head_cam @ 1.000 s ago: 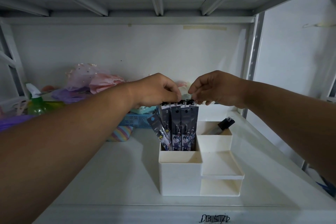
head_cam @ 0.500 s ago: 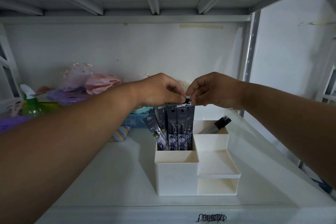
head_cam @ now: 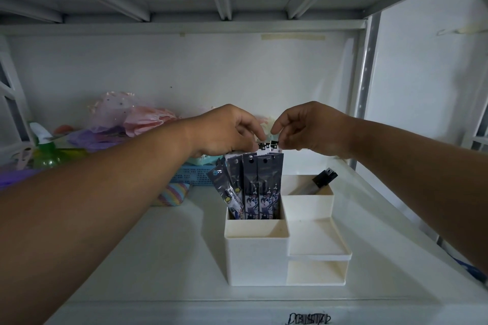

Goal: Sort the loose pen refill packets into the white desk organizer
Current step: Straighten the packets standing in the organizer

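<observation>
A white desk organizer (head_cam: pixel 257 253) stands on the white shelf, with tall slots and a stepped tray part on its right. Several dark blue pen refill packets (head_cam: pixel 257 187) stand upright in its rear left slot; one leans out to the left. My left hand (head_cam: pixel 227 132) hovers over the packet tops, fingertips pinching the black-and-white header of one. My right hand (head_cam: pixel 309 128) pinches the neighbouring header from the right. A single dark packet (head_cam: pixel 323 178) leans in the rear right slot.
At the back left lie a blue mesh basket (head_cam: pixel 194 174), pink and purple tulle (head_cam: pixel 126 124), a green spray bottle (head_cam: pixel 46 152) and a striped pouch (head_cam: pixel 173 194). A metal post (head_cam: pixel 365 92) rises at the right. The shelf above hangs low.
Both hands have risen slightly and parted a little at the packet tops. The packets stand a bit straighter in the slot.
</observation>
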